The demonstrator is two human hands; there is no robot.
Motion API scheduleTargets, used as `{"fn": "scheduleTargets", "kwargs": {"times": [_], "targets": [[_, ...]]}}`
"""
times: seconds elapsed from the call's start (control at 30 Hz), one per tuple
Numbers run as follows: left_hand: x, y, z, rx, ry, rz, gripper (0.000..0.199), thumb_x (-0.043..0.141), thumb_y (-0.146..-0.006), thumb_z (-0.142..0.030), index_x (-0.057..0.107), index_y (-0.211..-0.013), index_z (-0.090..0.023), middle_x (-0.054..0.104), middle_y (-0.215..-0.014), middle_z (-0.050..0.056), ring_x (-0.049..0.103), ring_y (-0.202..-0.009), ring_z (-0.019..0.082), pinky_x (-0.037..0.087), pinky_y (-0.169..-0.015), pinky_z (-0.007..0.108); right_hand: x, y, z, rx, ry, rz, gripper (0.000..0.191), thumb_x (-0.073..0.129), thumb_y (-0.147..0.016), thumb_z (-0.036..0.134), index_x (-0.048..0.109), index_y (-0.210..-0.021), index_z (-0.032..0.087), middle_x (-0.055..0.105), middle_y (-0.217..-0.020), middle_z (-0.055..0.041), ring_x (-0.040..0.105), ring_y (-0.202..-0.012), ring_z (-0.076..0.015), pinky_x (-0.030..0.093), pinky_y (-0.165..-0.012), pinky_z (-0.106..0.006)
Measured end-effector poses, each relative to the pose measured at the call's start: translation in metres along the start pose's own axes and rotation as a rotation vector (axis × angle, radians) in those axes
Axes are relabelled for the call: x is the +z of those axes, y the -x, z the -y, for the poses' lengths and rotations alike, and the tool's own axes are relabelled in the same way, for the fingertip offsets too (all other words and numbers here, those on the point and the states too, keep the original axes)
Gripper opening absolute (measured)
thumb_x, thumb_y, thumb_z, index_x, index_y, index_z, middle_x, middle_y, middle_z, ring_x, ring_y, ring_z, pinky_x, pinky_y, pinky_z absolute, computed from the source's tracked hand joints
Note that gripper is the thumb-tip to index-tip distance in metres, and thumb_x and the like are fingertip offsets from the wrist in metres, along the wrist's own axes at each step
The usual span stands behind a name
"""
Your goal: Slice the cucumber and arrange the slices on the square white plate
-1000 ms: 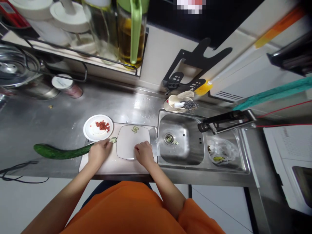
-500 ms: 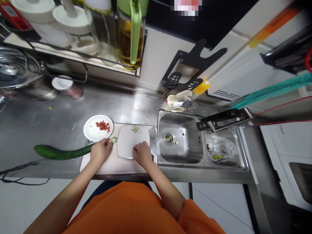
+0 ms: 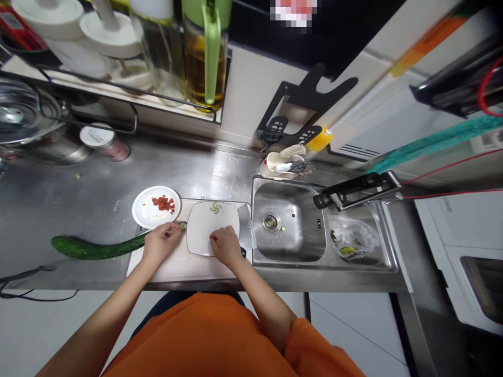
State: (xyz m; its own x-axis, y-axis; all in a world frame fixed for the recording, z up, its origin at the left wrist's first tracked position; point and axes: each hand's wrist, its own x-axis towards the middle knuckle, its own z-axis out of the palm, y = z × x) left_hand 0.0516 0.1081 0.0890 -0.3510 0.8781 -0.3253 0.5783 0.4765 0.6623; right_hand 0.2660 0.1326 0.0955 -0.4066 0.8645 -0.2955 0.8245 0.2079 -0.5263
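My left hand (image 3: pixel 162 242) is at the left part of the pale cutting board (image 3: pixel 176 267), thumb and fingers pinched on a small cucumber slice (image 3: pixel 183 225). A long green cucumber (image 3: pixel 100 248) lies to its left, its right end hidden behind that hand. On the board stands a square white plate (image 3: pixel 200 230), with several thin curved green strips (image 3: pixel 216 208) in a pinwheel near its far edge. My right hand (image 3: pixel 227 246) is closed over the plate's near right part; what its fingers hold, if anything, is hidden. A knife (image 3: pixel 246 228) lies right of the plate, its blade flat.
A round white plate (image 3: pixel 143 208) with chopped red bits (image 3: pixel 163 204) stands behind my left hand. Right of the board is a steel sink (image 3: pixel 302 241) with a faucet (image 3: pixel 349 193) and a plastic bag (image 3: pixel 357 238). Bottles and jars fill a rack (image 3: pixel 157 97) above.
My left fingers now pinch the cucumber slice, which appears tilted. My right hand moves slightly left over the plate. The whole view shifts a little.
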Motion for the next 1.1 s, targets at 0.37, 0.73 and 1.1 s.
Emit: {"fn": "scheduleTargets", "kwargs": {"times": [0.37,0.73,1.1], "targets": [[0.016,-0.002,-0.041,-0.041,0.387,0.396,0.026,0.066,-0.063,-0.04,0.068,-0.076,-0.017,0.064,-0.069,-0.001,0.05,-0.059,0.01,0.04,-0.059,0.022,-0.015,-0.019,0.004,-0.131,-0.279,-0.129,0.013,0.056,-0.086,0.02,0.066,-0.094,0.019,0.069,-0.093,-0.0015,0.056,-0.093,-0.0148,0.033,-0.091,-0.028],[0.044,-0.007,-0.05,-0.667,0.823,0.778,0.029,0.059,-0.08,-0.04,0.066,-0.086,-0.013,0.069,-0.079,0.01,0.057,-0.055,0.009,0.038,-0.043,0.016,-0.047,-0.002,-0.007,-0.037,-0.39,-0.104,0.007,0.062,-0.083,0.022,0.067,-0.079,0.02,0.067,-0.078,0.0006,0.055,-0.084,-0.0141,0.037,-0.082,-0.026],[0.059,-0.007,-0.066,-0.773,1.029,0.914,0.007,0.064,-0.074,-0.006,0.065,-0.081,-0.009,0.064,-0.069,0.003,0.057,-0.055,0.004,0.043,-0.044,0.009,-0.049,0.002,-0.031,0.004,-0.672,-0.1,0.011,0.061,-0.077,0.026,0.067,-0.077,0.017,0.063,-0.072,0.001,0.055,-0.071,-0.0119,0.04,-0.068,-0.023]]}}
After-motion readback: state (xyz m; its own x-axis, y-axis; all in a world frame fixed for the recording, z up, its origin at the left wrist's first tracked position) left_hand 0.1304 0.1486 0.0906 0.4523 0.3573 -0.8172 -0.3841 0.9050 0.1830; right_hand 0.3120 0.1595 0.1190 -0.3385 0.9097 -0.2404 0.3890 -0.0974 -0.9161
